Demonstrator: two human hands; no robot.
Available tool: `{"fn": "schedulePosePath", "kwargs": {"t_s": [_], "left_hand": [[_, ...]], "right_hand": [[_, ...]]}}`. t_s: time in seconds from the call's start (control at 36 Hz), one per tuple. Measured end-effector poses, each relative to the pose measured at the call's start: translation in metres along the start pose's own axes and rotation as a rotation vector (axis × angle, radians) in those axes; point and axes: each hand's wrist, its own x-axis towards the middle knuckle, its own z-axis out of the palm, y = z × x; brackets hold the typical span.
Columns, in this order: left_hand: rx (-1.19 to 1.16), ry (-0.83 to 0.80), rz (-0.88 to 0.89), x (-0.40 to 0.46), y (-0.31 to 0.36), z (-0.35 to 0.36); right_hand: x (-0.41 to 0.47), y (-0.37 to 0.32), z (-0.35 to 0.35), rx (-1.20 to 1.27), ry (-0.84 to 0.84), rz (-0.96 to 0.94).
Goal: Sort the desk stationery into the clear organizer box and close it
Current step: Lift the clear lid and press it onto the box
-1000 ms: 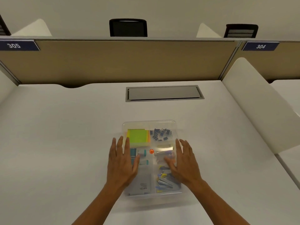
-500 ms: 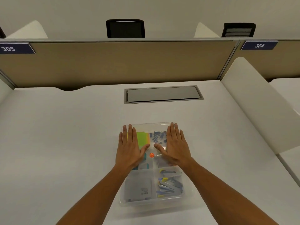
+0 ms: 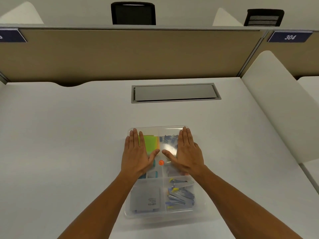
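Pressing: you have both palms flat on the lid of the clear organizer box (image 3: 160, 171), over its far half.
Left hand (image 3: 136, 156): fingers straight and together, lying on the lid above the green sticky notes (image 3: 151, 144); nothing is gripped.
Right hand (image 3: 187, 155): the same flat, unclenched pose, above the compartment of dark binder clips (image 3: 170, 138).
Box position: it sits on the white bench (image 3: 69, 144), just nearer you than the grey cable hatch (image 3: 175, 92).
Contents: the near compartments hold a grey card pack (image 3: 145, 199) and blue-and-yellow staplers or clips (image 3: 180, 194); an orange dot (image 3: 161, 162) marks the lid's centre.
Stage: sorting looks done, and you seem to be seating the lid.
Handling: thin clear plastic, so expect the lid to flex and slide under your palms; the loaded box is likely light enough to skid on the bench.
Where to press: work along the rim and corners, where a snap lid usually catches, not the middle.
Where to hold: if you lift it, take the two long sides, low down.
Unknown: you cannot tell whether the near edge has latched.
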Motion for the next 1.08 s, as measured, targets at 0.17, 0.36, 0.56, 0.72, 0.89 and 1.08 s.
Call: {"fn": "schedulePosePath", "kwargs": {"t_s": [0.17,0.36,0.56,0.72,0.89,1.08], "left_hand": [[0.005,0.004,-0.017,0.002,0.001,0.001],[-0.01,-0.032,-0.04,0.004,0.001,0.0],[-0.051,-0.072,-0.026,0.005,-0.002,-0.008],[-0.282,-0.007,-0.053,-0.021,-0.003,-0.019],[-0.431,0.024,-0.122,-0.093,-0.006,-0.003],[-0.302,0.023,-0.106,-0.113,-0.005,0.006]], "right_hand": [[0.007,-0.001,-0.001,-0.002,-0.02,0.007],[0.009,0.0,-0.001,-0.008,-0.019,0.002],[0.009,0.003,-0.014,0.039,-0.04,-0.022],[-0.013,0.01,-0.029,0.308,0.013,0.012],[-0.084,0.021,-0.019,0.41,0.05,0.068],[-0.115,0.014,-0.008,0.302,0.021,0.033]]}}
